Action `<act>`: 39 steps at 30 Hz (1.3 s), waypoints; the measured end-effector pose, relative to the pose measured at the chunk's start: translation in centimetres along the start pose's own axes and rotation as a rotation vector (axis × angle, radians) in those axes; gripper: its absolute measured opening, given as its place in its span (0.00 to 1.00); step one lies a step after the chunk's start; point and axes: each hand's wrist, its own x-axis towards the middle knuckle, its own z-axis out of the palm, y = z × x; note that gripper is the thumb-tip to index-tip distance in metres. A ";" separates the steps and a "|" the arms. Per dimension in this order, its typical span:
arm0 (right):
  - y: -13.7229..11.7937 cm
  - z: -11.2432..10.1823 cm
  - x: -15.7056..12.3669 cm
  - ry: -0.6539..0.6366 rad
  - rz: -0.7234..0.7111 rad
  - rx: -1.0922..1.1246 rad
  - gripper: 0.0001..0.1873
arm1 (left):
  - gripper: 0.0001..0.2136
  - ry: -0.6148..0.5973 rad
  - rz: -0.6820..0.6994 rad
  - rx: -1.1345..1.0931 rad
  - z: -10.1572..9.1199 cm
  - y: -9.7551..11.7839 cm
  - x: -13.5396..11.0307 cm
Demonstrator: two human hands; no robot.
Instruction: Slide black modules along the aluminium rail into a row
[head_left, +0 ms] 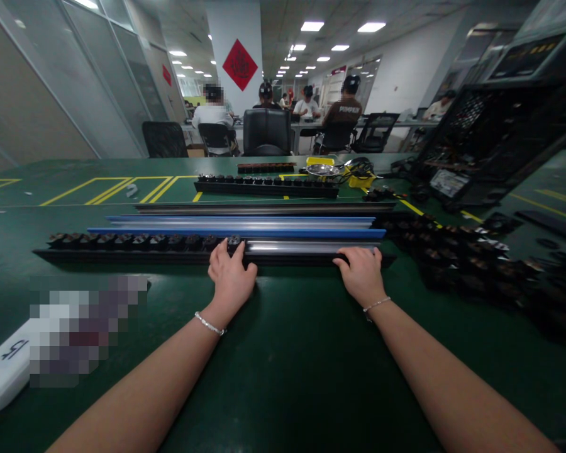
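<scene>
Head cam, single frame. L hand [231,275]: fingers spread, tips resting on the last black module [234,240] of the row seated in the long black rail [122,256]. Rail lies crosswise on the green bench [287,365], near edge toward the wearer. R hand [361,275] is further along the same rail, fingers folded over its bare stretch; I can't tell if clamped or just laid on. Hands well apart.

Risks (my judgement):
- Rail is long & thin, so an uneven press could rock it or shove it into the blue-edged rails [245,231] right behind.
- End module may seat tilted.
- Loose module pile [453,258] is near the R hand & easy to knock.

Hidden/unclear:
- Fingertips of both hands, and the module's seat under the L fingers.
- Rail's R end is dim.
- White object [2,384] lower L is partly blurred & cut off.
</scene>
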 end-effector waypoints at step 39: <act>-0.1 -0.1 0.0 -0.014 0.003 -0.005 0.12 | 0.24 0.017 0.136 0.055 0.5 0.6 -0.5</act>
